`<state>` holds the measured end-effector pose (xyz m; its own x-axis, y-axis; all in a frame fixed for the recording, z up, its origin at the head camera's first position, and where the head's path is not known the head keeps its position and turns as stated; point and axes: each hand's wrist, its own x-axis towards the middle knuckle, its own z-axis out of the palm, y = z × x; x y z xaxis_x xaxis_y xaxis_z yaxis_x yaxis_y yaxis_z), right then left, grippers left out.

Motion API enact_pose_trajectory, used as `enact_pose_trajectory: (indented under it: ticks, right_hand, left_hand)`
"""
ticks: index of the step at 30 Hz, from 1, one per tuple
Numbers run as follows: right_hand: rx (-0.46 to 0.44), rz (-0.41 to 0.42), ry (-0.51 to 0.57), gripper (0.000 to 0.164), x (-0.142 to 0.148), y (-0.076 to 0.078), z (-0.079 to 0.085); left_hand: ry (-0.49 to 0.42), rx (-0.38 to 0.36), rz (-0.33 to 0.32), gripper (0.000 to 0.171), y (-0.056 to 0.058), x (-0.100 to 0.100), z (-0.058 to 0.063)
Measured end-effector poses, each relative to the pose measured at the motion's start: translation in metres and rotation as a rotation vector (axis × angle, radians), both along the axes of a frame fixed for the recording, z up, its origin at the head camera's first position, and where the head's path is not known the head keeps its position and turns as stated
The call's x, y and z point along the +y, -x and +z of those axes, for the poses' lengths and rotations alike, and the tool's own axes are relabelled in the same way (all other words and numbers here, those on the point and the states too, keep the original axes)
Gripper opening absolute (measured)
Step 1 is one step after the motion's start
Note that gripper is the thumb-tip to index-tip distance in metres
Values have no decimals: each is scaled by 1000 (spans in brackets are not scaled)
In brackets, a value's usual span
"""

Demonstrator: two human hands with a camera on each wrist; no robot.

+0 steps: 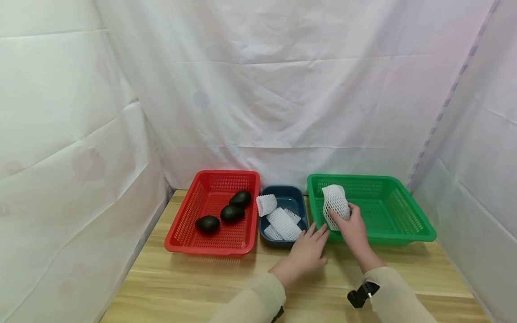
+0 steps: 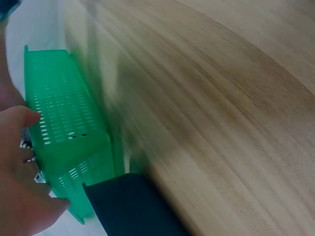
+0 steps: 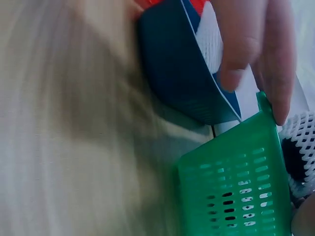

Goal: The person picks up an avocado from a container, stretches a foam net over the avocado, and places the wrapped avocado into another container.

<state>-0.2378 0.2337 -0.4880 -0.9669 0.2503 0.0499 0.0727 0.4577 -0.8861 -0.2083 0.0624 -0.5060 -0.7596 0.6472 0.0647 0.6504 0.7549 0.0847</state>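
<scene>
My right hand (image 1: 355, 229) grips an avocado in a white foam net (image 1: 336, 207), holding it at the left end of the green basket (image 1: 383, 237). In the right wrist view, dark skin shows through the opening of the net (image 3: 301, 142). My left hand (image 1: 306, 249) has its fingers spread between the dark blue bin (image 1: 300, 202) and the basket's front left corner, holding nothing. Its fingers (image 3: 241, 44) pass over the bin's edge in the right wrist view. Several white foam nets (image 1: 284, 223) lie in the bin, one leaning on its left rim.
A red basket (image 1: 177, 237) stands left of the bin with three dark avocados (image 1: 232, 214) inside. All the containers sit on a wood-grain table (image 1: 194, 287). White cloth (image 1: 258, 103) hangs behind and on both sides.
</scene>
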Motion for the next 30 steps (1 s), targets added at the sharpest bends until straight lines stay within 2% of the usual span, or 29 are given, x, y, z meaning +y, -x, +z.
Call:
enact_pose_trajectory:
  ticks: [9, 19, 30]
  right_hand:
    - [-130, -16, -51, 101, 2, 35, -1]
    - [-265, 43, -49, 99, 11, 62, 0]
    - [-347, 143, -34, 99, 26, 91, 5]
  left_hand:
    - [22, 68, -11, 71, -2, -2, -4]
    - [17, 41, -4, 72, -1, -2, -6]
    - [-25, 25, -20, 68, 0, -5, -4]
